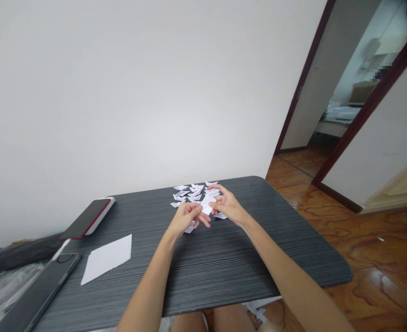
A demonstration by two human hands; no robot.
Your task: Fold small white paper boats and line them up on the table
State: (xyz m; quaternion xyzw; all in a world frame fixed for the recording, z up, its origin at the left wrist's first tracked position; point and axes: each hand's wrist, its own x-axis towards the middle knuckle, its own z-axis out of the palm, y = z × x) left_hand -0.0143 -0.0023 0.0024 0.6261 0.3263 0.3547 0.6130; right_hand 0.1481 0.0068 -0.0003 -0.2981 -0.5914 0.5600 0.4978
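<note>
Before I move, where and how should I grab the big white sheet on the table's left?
I'd pinch the white sheet at its right edge, coming from the right once your left hand is free: that edge faces it, and lying flat, the sheet may need lifting first.

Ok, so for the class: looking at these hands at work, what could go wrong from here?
First, the small white paper is held between the left hand and right hand; uneven pulling might tear or crease it.
Second, the folded paper pieces stand close by the hands, so a knuckle could nudge or flatten one.
Third, the loose sheet has nothing visible on top, so a draught might shift it.
</note>
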